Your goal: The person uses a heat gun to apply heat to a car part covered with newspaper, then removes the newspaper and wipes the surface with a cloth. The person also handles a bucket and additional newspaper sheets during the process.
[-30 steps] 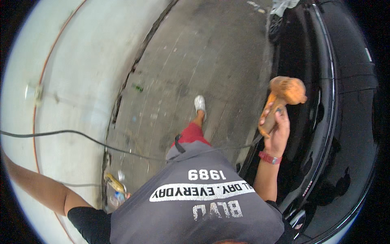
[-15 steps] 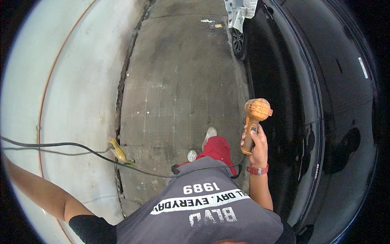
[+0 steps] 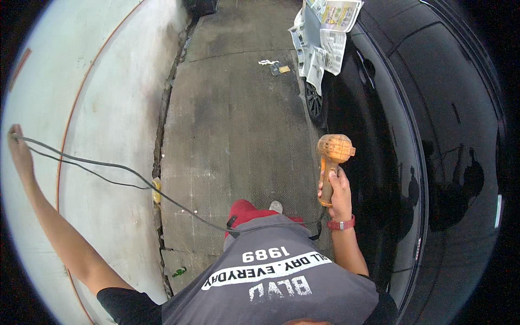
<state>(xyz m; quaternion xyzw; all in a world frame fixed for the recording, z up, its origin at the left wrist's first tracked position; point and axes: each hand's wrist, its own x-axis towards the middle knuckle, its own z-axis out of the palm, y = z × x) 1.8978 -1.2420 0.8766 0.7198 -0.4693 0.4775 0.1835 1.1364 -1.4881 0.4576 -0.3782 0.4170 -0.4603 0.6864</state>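
Note:
My right hand (image 3: 338,189) grips the handle of an orange heat gun (image 3: 332,158), held upright beside the side of a black car (image 3: 411,162). A black power cord (image 3: 135,179) runs from the gun's base across my grey shirt and out to the left. My left hand (image 3: 20,151) is stretched far out to the left against the pale wall and holds that cord at its far end. A red band sits on my right wrist.
A grey concrete walkway (image 3: 238,119) runs ahead between the white wall (image 3: 92,97) and the car. Newspaper sheets (image 3: 325,32) cover the car's far end above a wheel. Small scraps (image 3: 273,65) lie on the ground. A yellow item (image 3: 156,189) sits in the wall crack.
The view has swung up along the walkway, bringing the papered car end into sight. My left hand has reached out and taken up the cord. The heat gun stays upright in my right hand.

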